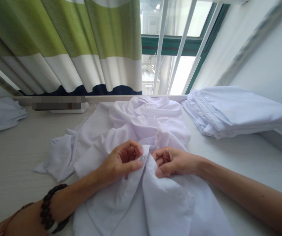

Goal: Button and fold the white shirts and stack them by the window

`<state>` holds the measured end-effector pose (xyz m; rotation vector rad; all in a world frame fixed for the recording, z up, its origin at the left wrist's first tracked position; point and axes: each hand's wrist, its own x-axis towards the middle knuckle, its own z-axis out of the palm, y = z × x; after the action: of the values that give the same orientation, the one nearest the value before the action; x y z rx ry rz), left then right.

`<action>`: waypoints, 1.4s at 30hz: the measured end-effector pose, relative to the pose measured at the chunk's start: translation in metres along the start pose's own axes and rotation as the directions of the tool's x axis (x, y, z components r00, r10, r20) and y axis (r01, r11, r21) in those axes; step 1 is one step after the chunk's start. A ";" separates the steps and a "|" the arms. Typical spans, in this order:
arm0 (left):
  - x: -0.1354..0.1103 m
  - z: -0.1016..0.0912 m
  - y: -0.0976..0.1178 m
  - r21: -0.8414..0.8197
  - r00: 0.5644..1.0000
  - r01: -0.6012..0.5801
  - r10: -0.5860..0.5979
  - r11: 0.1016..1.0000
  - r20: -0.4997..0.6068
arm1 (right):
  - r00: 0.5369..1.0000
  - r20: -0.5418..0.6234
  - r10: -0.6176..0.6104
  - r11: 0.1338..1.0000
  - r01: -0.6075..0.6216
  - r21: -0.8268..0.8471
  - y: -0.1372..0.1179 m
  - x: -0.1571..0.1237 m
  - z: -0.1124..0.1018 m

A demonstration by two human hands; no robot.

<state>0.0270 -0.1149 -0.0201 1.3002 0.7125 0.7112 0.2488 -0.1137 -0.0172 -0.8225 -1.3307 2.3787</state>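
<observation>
A crumpled white shirt (141, 127) lies spread over the pale table (13, 157) in front of me. My left hand (122, 162), with a dark bead bracelet on its wrist, pinches one front edge of the shirt between thumb and curled fingers. My right hand (171, 161) is closed on the opposite edge right beside it. The two hands almost touch at the shirt's front opening, where a small button seems to sit under my left thumb.
A stack of folded white garments (234, 111) rests at the right by the wall. Another white cloth (0, 113) lies at the far left. Behind the table hang a green-and-white striped curtain (64, 42) and a barred window (177, 46).
</observation>
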 end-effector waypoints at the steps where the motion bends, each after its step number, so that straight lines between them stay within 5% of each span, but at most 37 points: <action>1: 0.001 0.001 0.000 0.005 0.999 -0.001 0.002 1.000 -0.040 | 1.000 0.020 0.009 1.000 -0.009 0.009 0.000 0.000 0.000; 5: 0.001 0.005 0.005 -0.030 0.977 0.013 -0.020 0.999 -0.213 | 0.996 0.091 0.017 1.000 -0.017 0.003 0.000 -0.001 -0.001; 10: 0.000 0.005 0.007 -0.093 0.981 0.072 -0.087 0.993 -0.174 | 0.988 0.150 0.027 1.000 -0.029 0.011 -0.003 -0.005 0.000; 17: 0.003 0.004 0.002 0.111 0.995 0.056 -0.046 0.992 -0.092 | 0.980 -0.182 -0.082 0.987 0.055 -0.148 -0.003 -0.004 0.013; 24: 0.000 0.004 0.002 0.236 0.998 -0.039 0.049 0.971 -0.040 | 0.947 -0.275 -0.167 0.985 0.147 -0.090 0.005 0.002 0.018; 27: 0.001 0.006 0.001 0.299 0.992 0.009 0.029 0.954 -0.121 | 0.871 -0.429 -0.237 0.970 0.240 -0.049 0.007 0.004 0.021; 30: 0.003 0.006 0.001 0.278 0.975 0.056 0.009 0.959 -0.224 | 0.733 -0.603 -0.316 0.945 0.302 -0.128 0.007 0.007 0.023; 33: 0.004 0.006 0.001 0.276 0.965 0.027 0.047 0.961 -0.258 | 0.640 -0.630 -0.439 0.898 0.300 -0.321 0.008 0.009 0.023; 36: 0.002 0.007 -0.001 0.278 0.978 0.003 0.055 0.961 -0.203 | 0.662 -0.530 -0.530 0.832 0.285 -0.477 0.011 0.010 0.023; 42: -0.001 0.009 -0.006 0.368 0.984 0.005 0.061 0.930 -0.168 | 0.742 -0.403 -0.535 0.797 0.285 -0.533 0.017 0.008 0.025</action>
<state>0.0339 -0.1222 -0.0245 1.6041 1.0093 0.7456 0.2280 -0.1353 -0.0240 -1.0637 -1.6006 1.3557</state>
